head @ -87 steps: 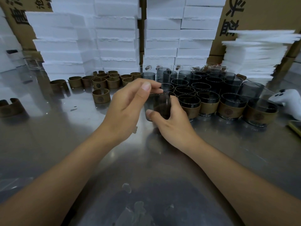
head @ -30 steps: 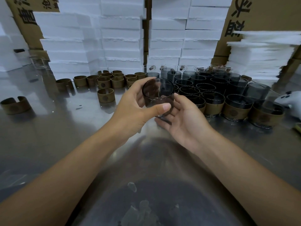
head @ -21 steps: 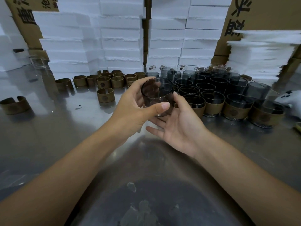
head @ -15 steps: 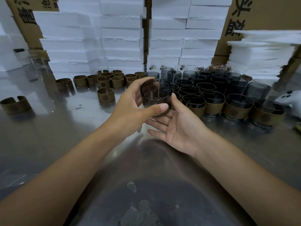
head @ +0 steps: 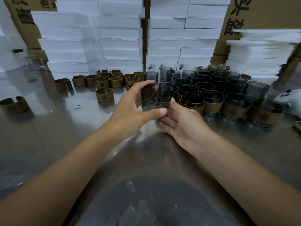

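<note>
My left hand grips a smoky grey glass cup above the steel table, thumb across its near side and fingers round the far side. The cup's mouth tilts toward me. My right hand lies palm up just right of and below the cup, fingers straight, their tips touching its lower side. The cup wears no sleeve. Loose brown cardboard sleeves stand on the table to the left. A cluster of grey glass cups stands to the right, the front row wrapped in brown sleeves.
Stacks of white foam boxes and cardboard cartons wall off the back of the table. A pile of white foam sheets stands at the back right. A white controller lies at the right edge. One lone sleeve sits far left.
The glass cup came up off the table into my left hand. Over the last second my right hand let go, opened palm up and sank a little beneath the cup.
</note>
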The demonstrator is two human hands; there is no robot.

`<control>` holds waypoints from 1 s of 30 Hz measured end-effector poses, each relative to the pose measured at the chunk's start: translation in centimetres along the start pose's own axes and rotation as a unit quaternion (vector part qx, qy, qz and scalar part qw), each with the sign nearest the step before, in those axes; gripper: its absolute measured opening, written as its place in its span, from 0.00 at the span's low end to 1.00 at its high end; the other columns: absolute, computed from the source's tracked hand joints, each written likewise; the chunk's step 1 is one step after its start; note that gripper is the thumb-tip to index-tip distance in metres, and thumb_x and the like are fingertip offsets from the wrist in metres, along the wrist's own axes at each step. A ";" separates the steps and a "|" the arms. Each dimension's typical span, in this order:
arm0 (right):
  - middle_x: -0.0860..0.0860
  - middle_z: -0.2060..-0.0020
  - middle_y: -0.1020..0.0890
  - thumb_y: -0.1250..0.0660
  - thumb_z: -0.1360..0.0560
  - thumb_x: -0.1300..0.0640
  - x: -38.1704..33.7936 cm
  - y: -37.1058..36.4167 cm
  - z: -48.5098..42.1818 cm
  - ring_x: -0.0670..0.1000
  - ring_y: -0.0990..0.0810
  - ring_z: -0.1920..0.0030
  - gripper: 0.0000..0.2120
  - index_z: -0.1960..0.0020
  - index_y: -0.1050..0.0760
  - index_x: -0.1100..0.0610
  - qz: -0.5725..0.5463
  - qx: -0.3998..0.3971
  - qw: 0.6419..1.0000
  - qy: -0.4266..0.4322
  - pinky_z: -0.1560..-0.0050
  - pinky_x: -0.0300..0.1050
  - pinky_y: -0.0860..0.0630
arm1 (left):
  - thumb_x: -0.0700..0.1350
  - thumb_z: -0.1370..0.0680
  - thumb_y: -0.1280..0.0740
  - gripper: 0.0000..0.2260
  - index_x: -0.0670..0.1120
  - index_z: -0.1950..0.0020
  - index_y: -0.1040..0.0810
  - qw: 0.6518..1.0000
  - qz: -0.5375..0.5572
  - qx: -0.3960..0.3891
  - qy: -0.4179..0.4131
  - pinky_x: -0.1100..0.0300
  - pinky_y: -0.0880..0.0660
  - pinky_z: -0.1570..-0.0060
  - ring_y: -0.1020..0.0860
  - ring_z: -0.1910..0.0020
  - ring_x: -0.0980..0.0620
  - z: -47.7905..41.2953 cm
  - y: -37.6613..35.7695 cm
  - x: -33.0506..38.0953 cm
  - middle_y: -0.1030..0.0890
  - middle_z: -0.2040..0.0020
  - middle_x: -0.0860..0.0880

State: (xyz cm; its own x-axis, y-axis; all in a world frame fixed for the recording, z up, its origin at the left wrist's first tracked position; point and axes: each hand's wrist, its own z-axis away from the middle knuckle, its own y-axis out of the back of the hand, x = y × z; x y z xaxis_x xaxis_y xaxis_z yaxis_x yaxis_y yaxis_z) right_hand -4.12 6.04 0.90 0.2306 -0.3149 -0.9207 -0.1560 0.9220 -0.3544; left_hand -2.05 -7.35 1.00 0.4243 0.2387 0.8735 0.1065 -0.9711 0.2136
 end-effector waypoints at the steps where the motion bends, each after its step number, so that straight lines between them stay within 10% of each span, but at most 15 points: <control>1: 0.53 0.48 0.15 0.41 0.19 0.51 0.1 -0.1 0.1 0.50 0.17 0.49 0.12 0.50 0.21 0.55 0.000 0.002 1.000 0.001 0.43 0.46 0.25 | 0.45 0.38 0.25 0.31 0.49 0.37 0.28 1.000 -0.001 0.000 0.002 0.58 0.28 0.36 0.22 0.41 0.58 0.0 0.0 0.0 0.20 0.42 0.52; 13: 0.47 0.64 0.18 0.46 0.19 0.45 0.2 -0.6 0.4 0.47 0.19 0.55 0.21 0.35 0.25 0.56 -0.095 -0.074 0.992 -0.041 0.39 0.53 0.28 | 0.46 0.36 0.27 0.31 0.46 0.35 0.28 0.998 0.067 0.008 0.019 0.64 0.25 0.42 0.21 0.42 0.58 0.0 -0.2 0.2 0.20 0.41 0.51; 17: 0.51 0.47 0.17 0.49 0.20 0.40 0.2 -0.4 0.3 0.51 0.19 0.44 0.25 0.35 0.25 0.54 -0.069 -0.102 0.990 -0.064 0.38 0.53 0.30 | 0.46 0.36 0.27 0.30 0.47 0.35 0.29 0.998 0.064 0.004 0.016 0.63 0.25 0.42 0.21 0.42 0.58 0.0 -0.2 0.2 0.20 0.40 0.52; 30: 0.56 0.59 0.14 0.47 0.21 0.37 0.4 0.2 0.2 0.51 0.14 0.63 0.27 0.45 0.23 0.59 0.021 -0.055 0.995 -0.083 0.64 0.41 0.22 | 0.46 0.36 0.26 0.26 0.53 0.39 0.29 1.000 0.000 -0.016 0.006 0.69 0.27 0.44 0.22 0.43 0.62 -0.2 0.3 -0.4 0.20 0.44 0.56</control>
State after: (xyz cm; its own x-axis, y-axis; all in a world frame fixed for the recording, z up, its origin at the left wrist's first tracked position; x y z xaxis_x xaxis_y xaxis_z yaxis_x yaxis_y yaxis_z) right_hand -3.84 6.15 0.52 0.3763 -0.2272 -0.8982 -0.2709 0.9001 -0.3412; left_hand -2.36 -7.73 0.85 0.4130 0.2387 0.8789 0.0775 -0.9708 0.2272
